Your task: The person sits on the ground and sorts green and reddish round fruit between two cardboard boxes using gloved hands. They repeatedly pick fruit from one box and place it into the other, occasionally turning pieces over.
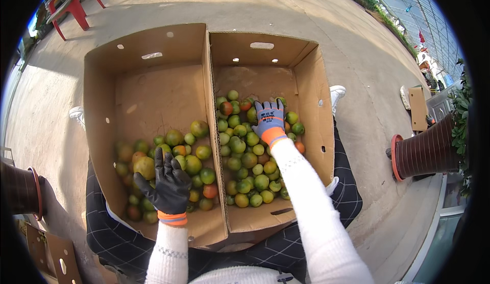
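Two open cardboard boxes stand side by side across my lap, the left box (153, 88) and the right box (254, 79), both with green, yellow and reddish tomatoes in their near parts. My left hand (166, 180), in a black-coated glove with an orange cuff, is palm up over the left box's tomatoes. A large yellow-green tomato (144, 168) lies between its thumb and fingers; whether it is gripped is unclear. My right hand (270, 121), back upward in a grey and orange glove, rests on the right box's tomatoes (249, 160). Its fingertips and anything beneath the palm are hidden.
A red plastic chair (76, 6) stands at the far left. On the right are a brown ribbed plant pot (425, 150) and a flat cardboard piece (418, 109). Another brown pot (19, 188) is at the left edge, above more cardboard boxes (61, 255).
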`<state>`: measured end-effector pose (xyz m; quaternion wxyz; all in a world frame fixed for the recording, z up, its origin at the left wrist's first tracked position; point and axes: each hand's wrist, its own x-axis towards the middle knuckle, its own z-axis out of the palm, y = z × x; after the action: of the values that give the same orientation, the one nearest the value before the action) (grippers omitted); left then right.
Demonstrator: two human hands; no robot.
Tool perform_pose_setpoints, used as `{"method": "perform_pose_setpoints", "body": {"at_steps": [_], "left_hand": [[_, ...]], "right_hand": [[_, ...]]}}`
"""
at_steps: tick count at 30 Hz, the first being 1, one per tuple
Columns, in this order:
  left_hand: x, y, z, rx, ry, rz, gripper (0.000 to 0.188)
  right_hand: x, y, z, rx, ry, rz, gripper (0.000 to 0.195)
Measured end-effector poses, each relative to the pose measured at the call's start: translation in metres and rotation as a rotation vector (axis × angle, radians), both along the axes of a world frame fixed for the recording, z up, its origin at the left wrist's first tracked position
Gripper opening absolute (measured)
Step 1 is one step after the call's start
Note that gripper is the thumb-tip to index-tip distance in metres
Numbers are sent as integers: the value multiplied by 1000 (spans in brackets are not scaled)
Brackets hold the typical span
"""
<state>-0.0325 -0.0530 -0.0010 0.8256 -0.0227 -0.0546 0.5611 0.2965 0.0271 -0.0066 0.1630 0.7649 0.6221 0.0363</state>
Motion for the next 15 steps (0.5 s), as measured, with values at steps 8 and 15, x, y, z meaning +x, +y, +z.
{"method": "perform_pose_setpoints", "body": {"at_steps": [8, 15], "left_hand": [[14, -4, 13, -33, 109, -147, 75], [31, -16, 31, 499, 973, 59, 108]], "right_hand": [[-4, -60, 21, 516, 864, -343, 77], [-124, -121, 104, 623, 1247, 408, 72]]}}
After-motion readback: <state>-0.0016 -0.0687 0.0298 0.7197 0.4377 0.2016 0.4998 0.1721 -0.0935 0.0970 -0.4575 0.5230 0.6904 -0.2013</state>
